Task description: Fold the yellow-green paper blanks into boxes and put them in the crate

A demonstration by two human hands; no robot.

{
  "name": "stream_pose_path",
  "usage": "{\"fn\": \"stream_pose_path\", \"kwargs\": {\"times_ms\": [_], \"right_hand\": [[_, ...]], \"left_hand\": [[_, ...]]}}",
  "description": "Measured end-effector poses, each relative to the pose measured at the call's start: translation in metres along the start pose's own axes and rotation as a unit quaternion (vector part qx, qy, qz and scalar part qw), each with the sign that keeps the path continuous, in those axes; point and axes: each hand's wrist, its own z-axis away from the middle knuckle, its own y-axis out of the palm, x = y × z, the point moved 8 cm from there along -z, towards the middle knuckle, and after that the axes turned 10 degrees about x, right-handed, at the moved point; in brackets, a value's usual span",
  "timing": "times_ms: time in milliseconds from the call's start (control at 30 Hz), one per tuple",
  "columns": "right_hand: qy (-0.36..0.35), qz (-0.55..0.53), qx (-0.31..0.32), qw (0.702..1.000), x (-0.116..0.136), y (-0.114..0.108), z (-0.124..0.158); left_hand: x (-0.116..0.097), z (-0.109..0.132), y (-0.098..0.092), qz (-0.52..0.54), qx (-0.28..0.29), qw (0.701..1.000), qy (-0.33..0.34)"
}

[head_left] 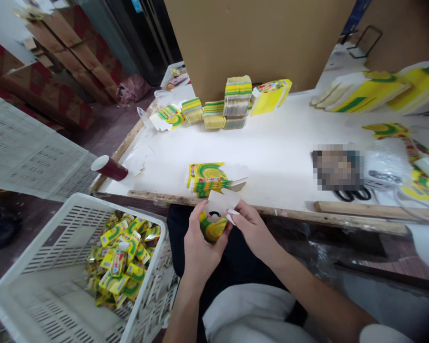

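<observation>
My left hand [203,238] is closed around a small yellow and green carton [213,229], held over my lap at the table's front edge. White inner flaps stand up from the carton's open end. With thumb and fingertips my right hand [248,224] pinches one of these white flaps on the right side. Just beyond both hands, a stack of flat yellow and green cartons [209,178] lies on the white table [164,152], white flaps pointing right. What the carton contains, if anything, cannot be made out.
To the left stands a white plastic crate [75,205] with many small yellow packets [123,257]. A dark red paper cup [112,167] lies tilted near the table's left edge. Bundled carton blanks [238,97] line the back; larger yellow cartons [372,90] lie at right.
</observation>
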Motion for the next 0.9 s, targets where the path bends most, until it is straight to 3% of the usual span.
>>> {"fn": "stream_pose_path", "kwargs": {"times_ms": [900], "right_hand": [[-0.002, -0.041, -0.003, 0.999, -0.0058, -0.0005, 0.0009]], "left_hand": [[0.0028, -0.0024, 0.0058, 0.038, 0.019, 0.999, -0.028]]}}
